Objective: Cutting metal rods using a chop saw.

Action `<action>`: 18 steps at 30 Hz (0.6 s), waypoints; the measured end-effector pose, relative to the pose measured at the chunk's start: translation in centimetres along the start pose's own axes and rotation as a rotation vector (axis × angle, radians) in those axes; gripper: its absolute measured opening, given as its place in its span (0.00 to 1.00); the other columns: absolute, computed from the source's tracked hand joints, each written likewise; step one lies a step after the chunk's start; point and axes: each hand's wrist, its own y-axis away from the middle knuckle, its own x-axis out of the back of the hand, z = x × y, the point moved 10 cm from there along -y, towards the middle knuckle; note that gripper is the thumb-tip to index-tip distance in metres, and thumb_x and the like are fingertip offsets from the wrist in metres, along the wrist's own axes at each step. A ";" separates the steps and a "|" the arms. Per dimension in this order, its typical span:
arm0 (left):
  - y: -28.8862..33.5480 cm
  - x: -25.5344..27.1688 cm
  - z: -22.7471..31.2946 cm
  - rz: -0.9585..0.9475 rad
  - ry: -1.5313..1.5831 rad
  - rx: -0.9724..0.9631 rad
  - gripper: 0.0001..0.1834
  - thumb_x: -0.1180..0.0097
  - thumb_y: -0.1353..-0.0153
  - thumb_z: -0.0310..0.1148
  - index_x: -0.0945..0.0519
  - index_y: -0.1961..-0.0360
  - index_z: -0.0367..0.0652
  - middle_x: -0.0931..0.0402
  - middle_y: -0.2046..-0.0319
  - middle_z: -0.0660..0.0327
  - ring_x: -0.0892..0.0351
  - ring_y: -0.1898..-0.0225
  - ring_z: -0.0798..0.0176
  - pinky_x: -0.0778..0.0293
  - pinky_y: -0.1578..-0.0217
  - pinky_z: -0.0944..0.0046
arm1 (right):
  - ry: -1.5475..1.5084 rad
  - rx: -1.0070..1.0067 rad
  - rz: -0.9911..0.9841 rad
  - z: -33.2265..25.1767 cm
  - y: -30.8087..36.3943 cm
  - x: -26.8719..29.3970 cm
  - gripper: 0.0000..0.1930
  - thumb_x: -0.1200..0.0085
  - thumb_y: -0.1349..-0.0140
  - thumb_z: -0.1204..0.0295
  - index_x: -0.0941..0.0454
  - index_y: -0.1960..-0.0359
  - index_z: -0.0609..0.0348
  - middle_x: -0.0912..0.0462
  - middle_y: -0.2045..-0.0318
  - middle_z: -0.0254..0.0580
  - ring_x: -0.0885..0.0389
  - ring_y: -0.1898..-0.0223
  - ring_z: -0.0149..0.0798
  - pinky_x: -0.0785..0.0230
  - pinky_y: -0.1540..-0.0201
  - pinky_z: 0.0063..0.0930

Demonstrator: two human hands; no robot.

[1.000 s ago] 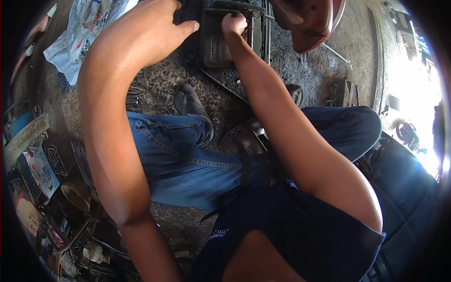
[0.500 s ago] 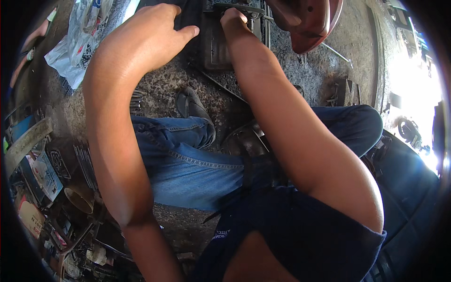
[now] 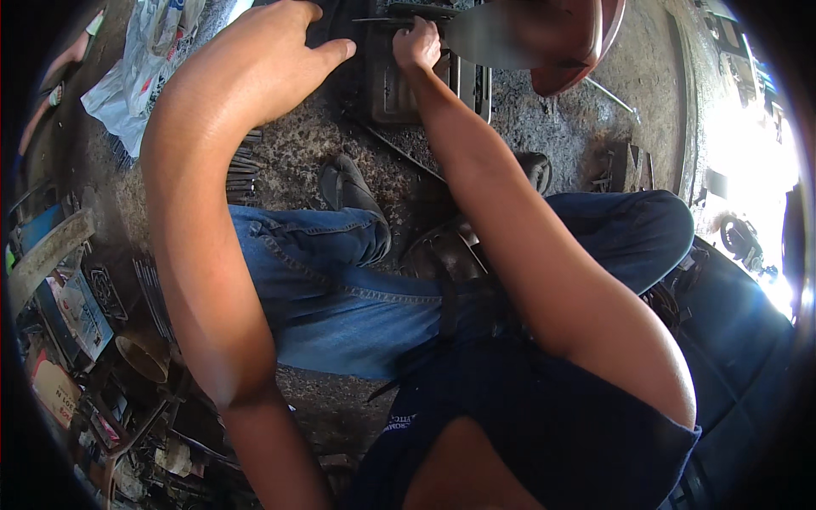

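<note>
At the top, my left hand (image 3: 293, 51) hangs with its thumb stretched out and apart from the index finger. The picture's upper edge is close to its other fingers, and I see nothing in its grasp. My right hand (image 3: 418, 44) is closed, knuckles up, over a dark metal box-like piece (image 3: 395, 100) on the ground. A thin metal bar (image 3: 374, 19) runs leftward from beside its fingers. What the fingers wrap round is hidden. To its right, a glossy dark red curved shell (image 3: 565, 76) hangs into view, with a blurred grey patch over its left part.
A crumpled plastic bag (image 3: 127, 93) lies at the upper left, near several thin rods (image 3: 244, 170). Scrap and tools crowd the left side, among them a rusty round cup-shaped piece (image 3: 143, 357). A thin rod (image 3: 404, 157) lies before my sandalled foot (image 3: 348, 191).
My right hand has shifted slightly left and down, showing more of its knuckles. A thin bar now shows to its left. The left hand has barely moved.
</note>
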 end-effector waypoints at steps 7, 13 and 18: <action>0.3 -0.7 -0.6 0.013 -0.028 -0.006 0.38 0.40 0.34 0.54 0.26 0.33 0.35 0.20 0.44 0.40 0.18 0.42 0.42 0.25 0.41 0.50 | 0.172 0.182 -0.317 -2.2 2.0 -3.0 0.17 0.41 0.44 0.68 0.17 0.53 0.58 0.22 0.44 0.52 0.16 0.48 0.59 0.22 0.47 0.51; 0.5 -0.1 -0.5 -0.015 -0.036 0.019 0.37 0.41 0.34 0.54 0.26 0.33 0.35 0.19 0.45 0.42 0.17 0.44 0.43 0.25 0.41 0.51 | 0.142 0.300 -0.157 -2.5 2.0 -1.5 0.12 0.48 0.40 0.75 0.17 0.56 0.57 0.23 0.47 0.52 0.16 0.53 0.58 0.22 0.51 0.51; 0.4 0.2 -0.2 0.018 -0.063 0.032 0.37 0.41 0.33 0.53 0.26 0.33 0.35 0.18 0.45 0.43 0.16 0.46 0.44 0.25 0.42 0.51 | 0.382 0.386 -0.224 -2.1 -1.6 -3.5 0.11 0.48 0.37 0.72 0.14 0.59 0.55 0.18 0.49 0.47 0.14 0.52 0.52 0.22 0.49 0.45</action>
